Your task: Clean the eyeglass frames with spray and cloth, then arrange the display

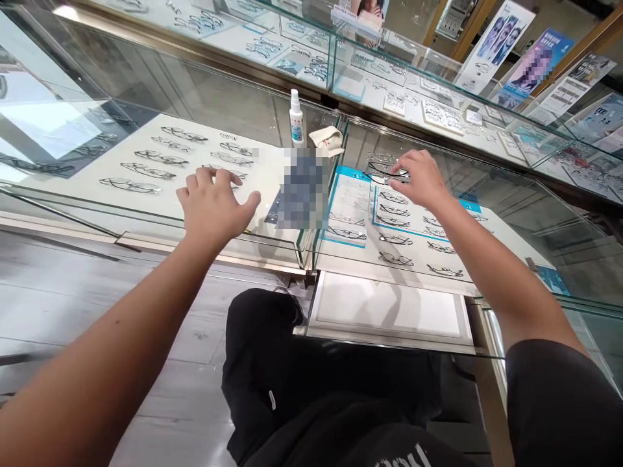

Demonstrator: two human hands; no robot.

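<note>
Glass counters (341, 263) stretch before us; over the right one, our right hand (419, 179) pinches dark glasses (386, 170), probably light, fragile, best held by their sides; our left hand (214, 204) spreads empty.

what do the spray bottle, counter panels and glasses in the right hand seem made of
Spray bottle: probably plastic, white and smooth, judging by its pump top and printed label.
Counter panels: clear, glossy glass by the look, from the greenish edges and reflections.
Glasses in the right hand: thin dark frame, metal or plastic; too small to tell.
</note>
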